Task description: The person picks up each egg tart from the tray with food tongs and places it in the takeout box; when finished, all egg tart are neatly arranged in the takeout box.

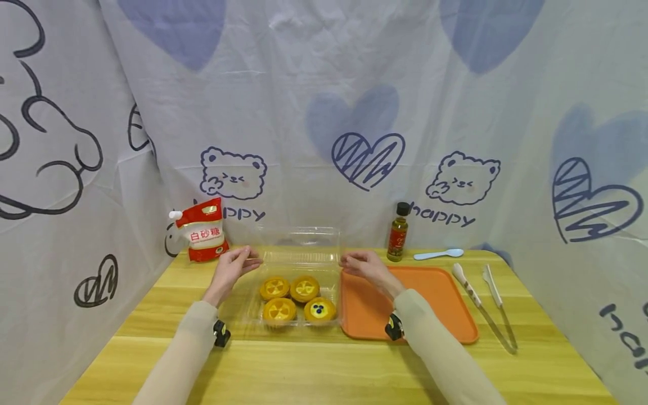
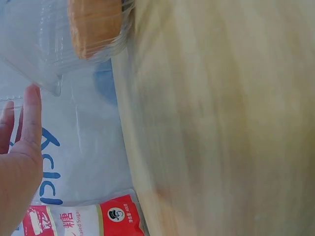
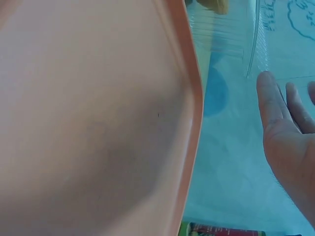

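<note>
A clear plastic clamshell box [image 1: 331, 281] stands on the table with its lid [image 1: 304, 236] raised at the back. Several egg tarts [image 1: 279, 310] sit inside; the front right one carries dark berries [image 1: 319, 309]. My left hand [image 1: 234, 270] is at the lid's left side, and in the left wrist view its fairly straight fingers [image 2: 32, 110] reach to the lid's edge. On the other side, my right hand [image 1: 369, 270] hovers over the tray's back left corner. Its extended fingertips [image 3: 266, 78] come right up to the lid's corner in the right wrist view.
An orange tray [image 1: 420, 304] lies right of the box. Behind it are a dark-capped bottle [image 1: 397, 233] and a light blue spoon [image 1: 438, 254]. Metal tongs [image 1: 493, 315] with pale ends lie at far right. A red-and-white sugar bag [image 1: 203, 230] stands at back left, before a hanging cloth.
</note>
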Motion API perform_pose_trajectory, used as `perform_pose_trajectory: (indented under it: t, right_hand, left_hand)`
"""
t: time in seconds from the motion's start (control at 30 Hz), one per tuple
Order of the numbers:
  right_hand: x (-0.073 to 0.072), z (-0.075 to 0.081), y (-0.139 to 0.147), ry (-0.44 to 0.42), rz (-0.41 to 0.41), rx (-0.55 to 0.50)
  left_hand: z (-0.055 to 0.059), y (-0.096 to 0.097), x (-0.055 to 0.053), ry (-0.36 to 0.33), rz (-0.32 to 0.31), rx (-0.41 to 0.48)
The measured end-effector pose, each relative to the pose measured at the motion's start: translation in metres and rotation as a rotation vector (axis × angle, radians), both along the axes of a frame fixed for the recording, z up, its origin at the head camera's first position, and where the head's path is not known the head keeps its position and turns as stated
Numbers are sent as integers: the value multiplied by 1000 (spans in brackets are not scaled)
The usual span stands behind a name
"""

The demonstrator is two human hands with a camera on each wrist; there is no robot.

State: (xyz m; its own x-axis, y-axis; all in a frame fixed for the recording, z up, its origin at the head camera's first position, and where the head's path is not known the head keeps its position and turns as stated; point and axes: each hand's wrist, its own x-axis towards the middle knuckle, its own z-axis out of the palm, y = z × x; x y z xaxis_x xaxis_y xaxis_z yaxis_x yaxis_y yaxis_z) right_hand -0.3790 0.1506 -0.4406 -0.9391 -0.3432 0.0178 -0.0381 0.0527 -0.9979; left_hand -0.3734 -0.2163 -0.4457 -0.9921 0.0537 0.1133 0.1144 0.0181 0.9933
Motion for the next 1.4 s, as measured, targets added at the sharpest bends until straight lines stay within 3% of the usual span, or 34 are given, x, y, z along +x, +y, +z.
perform_pose_trajectory:
  t: [0.3,0.57,1.1,1.4]
  right_hand:
    - [5,-4,-1,-15,-20,-1]
    - [8,-6,-1,35,-52,149]
    - [19,-19,5,191,-18,279]
    - [34,-17,7,196,2,285]
  left_hand:
    - [-1,-4,7,-29,-1,-14]
    - [-1,-13,10,-61,24,-251]
    - [-4,-23,22,-80,-146,-309]
    - [-5,-33,33,-79,-289,-335]
